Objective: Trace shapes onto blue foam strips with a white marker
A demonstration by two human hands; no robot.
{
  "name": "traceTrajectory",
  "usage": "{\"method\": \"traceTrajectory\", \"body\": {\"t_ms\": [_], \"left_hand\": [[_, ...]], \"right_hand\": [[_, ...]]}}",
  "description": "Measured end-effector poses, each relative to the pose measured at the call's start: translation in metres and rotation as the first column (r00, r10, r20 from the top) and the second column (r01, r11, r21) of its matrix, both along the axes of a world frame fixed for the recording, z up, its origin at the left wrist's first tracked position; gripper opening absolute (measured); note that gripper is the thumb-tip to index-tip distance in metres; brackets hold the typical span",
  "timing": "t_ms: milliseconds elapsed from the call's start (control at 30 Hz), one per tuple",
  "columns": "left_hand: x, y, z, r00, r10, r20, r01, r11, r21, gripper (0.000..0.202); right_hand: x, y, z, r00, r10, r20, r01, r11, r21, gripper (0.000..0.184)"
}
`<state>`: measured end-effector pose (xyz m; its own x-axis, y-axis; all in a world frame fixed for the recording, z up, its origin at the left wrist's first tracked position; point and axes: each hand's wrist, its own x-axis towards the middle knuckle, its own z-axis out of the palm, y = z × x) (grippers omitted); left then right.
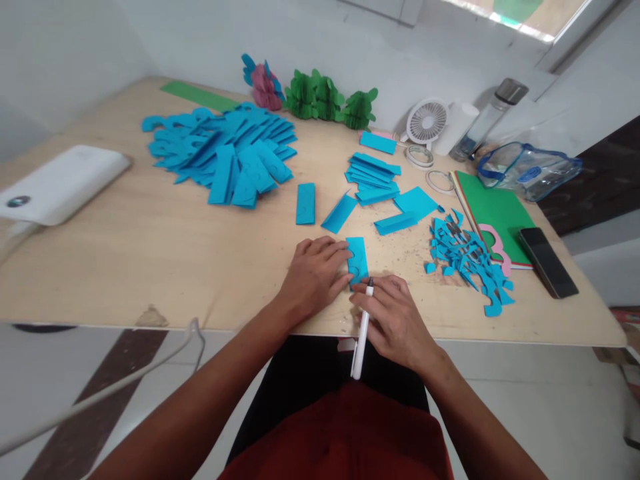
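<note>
In front of me on the table lies a small folded piece of blue paper (357, 257) with a curved outline drawn on it. My left hand (317, 273) rests at its left edge, fingers stretched out with the tips touching the paper. A white pen (361, 340) is held in my right hand (395, 317), its dark tip pointing up and away from me. The fingers of that hand also reach the lower end of the paper. Other blue folded strips (306, 203) lie just beyond my hands.
A large pile of blue cut pieces (235, 140) spreads at the back left. On the right are paper scraps (463, 250), a green sheet stack (500, 213) and a phone (549, 261). A white power bank (63, 183), paper crafts (315, 93), a fan (427, 121) and a bottle (487, 120) stand about.
</note>
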<state>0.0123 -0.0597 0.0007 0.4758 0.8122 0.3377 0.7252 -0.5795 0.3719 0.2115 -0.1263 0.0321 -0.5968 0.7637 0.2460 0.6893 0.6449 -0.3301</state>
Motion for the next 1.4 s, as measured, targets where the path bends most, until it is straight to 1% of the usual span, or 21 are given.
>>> {"method": "traceTrajectory", "body": {"t_ms": [200,600,1100,1233,1400], "left_hand": [[0.0,0.0,0.004,1.0,-0.011,0.003,0.012,1.0,-0.018,0.026],[-0.002,0.0,0.004,0.999,-0.043,0.01,0.043,0.999,-0.025,0.025],[0.0,-0.003,0.011,1.0,-0.016,0.019,0.017,1.0,-0.02,0.032],[-0.001,-0.003,0.011,0.999,-0.034,0.025,0.035,0.999,-0.038,0.029],[-0.001,-0.003,0.008,0.999,-0.033,0.037,0.033,0.999,-0.023,0.028]], "right_hand": [[0.0,-0.001,-0.002,1.0,0.0,-0.001,0.0,1.0,-0.016,0.03],[-0.001,0.0,-0.001,1.0,-0.001,-0.008,0.001,1.0,0.011,0.03],[-0.001,-0.001,-0.003,1.0,-0.005,-0.001,0.005,1.0,0.01,0.031],[-0.001,-0.001,-0.002,1.0,0.001,-0.006,-0.001,1.0,0.013,0.032],[-0.001,-0.001,-0.001,1.0,-0.001,-0.01,0.001,1.0,0.006,0.03]]}}
